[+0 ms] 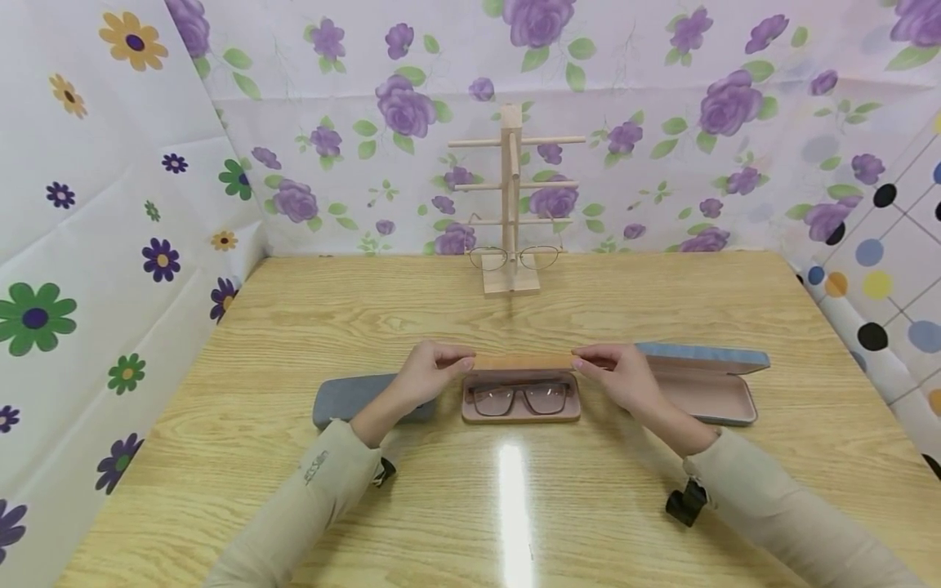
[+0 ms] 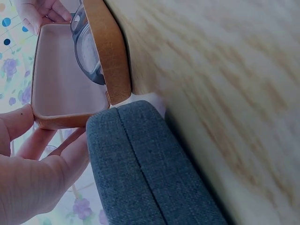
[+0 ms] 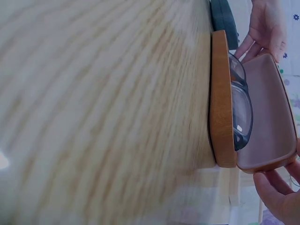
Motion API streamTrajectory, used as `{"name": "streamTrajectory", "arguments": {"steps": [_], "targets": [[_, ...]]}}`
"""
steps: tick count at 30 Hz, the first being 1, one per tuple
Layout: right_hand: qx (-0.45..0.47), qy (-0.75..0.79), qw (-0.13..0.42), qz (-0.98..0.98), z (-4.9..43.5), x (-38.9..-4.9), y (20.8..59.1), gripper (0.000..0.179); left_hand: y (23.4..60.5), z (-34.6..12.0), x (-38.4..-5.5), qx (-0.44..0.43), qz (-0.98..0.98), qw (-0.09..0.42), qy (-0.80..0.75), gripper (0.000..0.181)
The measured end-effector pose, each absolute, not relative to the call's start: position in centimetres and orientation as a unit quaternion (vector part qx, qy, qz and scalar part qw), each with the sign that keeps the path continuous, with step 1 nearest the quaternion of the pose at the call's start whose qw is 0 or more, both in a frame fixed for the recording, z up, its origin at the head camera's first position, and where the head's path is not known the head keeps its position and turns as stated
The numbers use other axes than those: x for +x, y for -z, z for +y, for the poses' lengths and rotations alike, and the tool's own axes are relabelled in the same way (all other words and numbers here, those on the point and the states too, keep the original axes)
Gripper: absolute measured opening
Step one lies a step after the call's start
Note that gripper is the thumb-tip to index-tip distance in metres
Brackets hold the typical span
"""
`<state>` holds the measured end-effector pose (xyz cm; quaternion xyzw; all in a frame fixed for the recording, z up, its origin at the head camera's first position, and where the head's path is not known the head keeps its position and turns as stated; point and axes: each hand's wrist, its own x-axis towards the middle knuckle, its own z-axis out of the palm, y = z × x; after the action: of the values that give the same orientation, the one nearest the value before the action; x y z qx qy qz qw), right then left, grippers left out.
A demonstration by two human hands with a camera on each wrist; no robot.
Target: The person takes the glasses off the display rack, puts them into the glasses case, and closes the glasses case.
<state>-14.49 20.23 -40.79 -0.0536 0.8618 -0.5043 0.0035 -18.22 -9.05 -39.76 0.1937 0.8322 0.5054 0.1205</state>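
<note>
In the middle of the table lies a brown glasses case (image 1: 522, 419) with a pink lining, its lid (image 1: 524, 362) raised. Dark-framed glasses (image 1: 520, 398) rest folded inside it. My left hand (image 1: 434, 371) pinches the lid's left end between thumb and fingers, while my right hand (image 1: 621, 376) pinches the right end. In the left wrist view, the left fingers curl behind the lid (image 2: 68, 70) with the thumb on its edge. A closed grey-blue glasses case (image 2: 145, 164) sits beside the left hand, partly hidden by it in the head view.
Right of the right hand lies an open blue glasses case (image 1: 706, 396), partly covered by that hand. A wooden glasses stand (image 1: 510, 188) stands at the back, with thin-framed glasses (image 1: 539, 258) on its lowest rods. Patterned cloth walls border the table (image 1: 353, 294).
</note>
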Motion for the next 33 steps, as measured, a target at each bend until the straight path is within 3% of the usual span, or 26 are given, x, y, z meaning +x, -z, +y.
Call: {"name": "streamTrajectory", "arguments": {"steps": [19, 33], "targets": [[-0.057, 0.510, -0.003, 0.858, 20.3, -13.7, 41.0, 0.031, 40.2, -9.1, -17.5, 0.200, 0.831, 0.117, -0.506, 0.030], [-0.027, 0.612, 0.086, 0.786, 20.2, -13.5, 41.4, 0.041, 40.3, -9.1, -16.7, 0.181, 0.807, 0.133, -0.546, 0.032]]}}
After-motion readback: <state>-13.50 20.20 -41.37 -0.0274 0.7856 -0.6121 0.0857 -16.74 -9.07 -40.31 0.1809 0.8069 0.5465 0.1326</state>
